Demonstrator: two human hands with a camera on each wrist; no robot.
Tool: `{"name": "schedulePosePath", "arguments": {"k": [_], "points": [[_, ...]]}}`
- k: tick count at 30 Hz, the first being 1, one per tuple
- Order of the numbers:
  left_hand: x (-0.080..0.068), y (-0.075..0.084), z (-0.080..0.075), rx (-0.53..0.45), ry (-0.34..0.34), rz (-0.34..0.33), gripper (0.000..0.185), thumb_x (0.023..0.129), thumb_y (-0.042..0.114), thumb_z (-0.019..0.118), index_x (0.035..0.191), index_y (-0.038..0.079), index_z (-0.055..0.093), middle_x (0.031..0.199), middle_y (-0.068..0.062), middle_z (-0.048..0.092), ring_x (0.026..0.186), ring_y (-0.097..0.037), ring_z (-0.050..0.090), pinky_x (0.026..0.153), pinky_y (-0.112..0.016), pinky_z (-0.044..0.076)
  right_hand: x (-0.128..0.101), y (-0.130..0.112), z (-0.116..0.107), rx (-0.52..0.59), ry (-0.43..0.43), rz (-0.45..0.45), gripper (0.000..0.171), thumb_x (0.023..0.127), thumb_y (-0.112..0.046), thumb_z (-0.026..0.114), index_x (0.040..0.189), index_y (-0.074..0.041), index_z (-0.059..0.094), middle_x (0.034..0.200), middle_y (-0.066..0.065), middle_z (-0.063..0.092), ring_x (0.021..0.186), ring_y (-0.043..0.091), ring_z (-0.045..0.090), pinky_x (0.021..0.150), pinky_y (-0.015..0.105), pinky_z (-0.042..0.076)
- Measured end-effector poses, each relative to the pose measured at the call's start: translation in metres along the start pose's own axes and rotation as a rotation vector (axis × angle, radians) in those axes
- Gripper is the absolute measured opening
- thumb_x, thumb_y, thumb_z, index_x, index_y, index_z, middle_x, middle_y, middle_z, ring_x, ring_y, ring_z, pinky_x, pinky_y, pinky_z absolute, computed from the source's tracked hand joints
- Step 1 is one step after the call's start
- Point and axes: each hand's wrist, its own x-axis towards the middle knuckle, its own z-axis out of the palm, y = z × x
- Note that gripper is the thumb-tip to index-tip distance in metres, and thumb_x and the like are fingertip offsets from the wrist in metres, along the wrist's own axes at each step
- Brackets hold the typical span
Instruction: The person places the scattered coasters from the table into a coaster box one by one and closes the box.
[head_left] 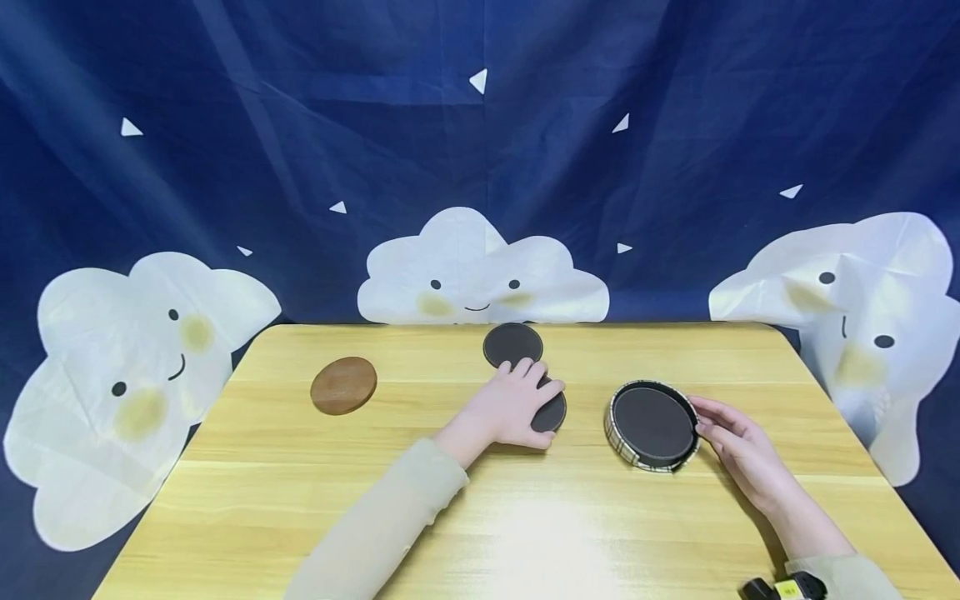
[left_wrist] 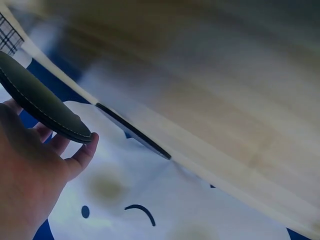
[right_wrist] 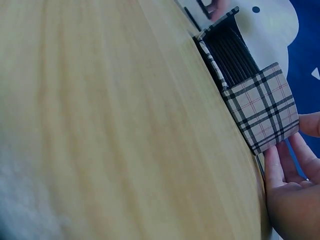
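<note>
My left hand grips a round black coaster by its edge; the left wrist view shows this stitched coaster tilted above the tabletop. Just behind it lies another black coaster. To the right stands a round plaid coaster holder, with black coasters stacked inside, as its side opening reveals in the right wrist view. My right hand holds the plaid wall of that holder from the right side, thumb and fingers at its rim.
A brown round wooden coaster lies on the left part of the light wooden table. Along the table's far edge hangs a dark blue cloth with white clouds.
</note>
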Motion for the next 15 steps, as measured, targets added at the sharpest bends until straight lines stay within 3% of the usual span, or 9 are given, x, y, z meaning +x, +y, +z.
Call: {"name": "schedulePosePath", "arguments": {"k": [15], "points": [[0.023,0.022,-0.019,0.019,0.064,0.057,0.074,0.085,0.070,0.062,0.148,0.032,0.052,0.140,-0.002,0.052,0.125,-0.021,0.052,0.096,-0.040,0.044,0.000,0.002,-0.001,0.009,-0.012,-0.012,0.053,0.105,0.014,0.038,0.134,-0.017,0.069,0.131,-0.010,0.074,0.119,0.000,0.069,0.100,0.010,0.049]]}}
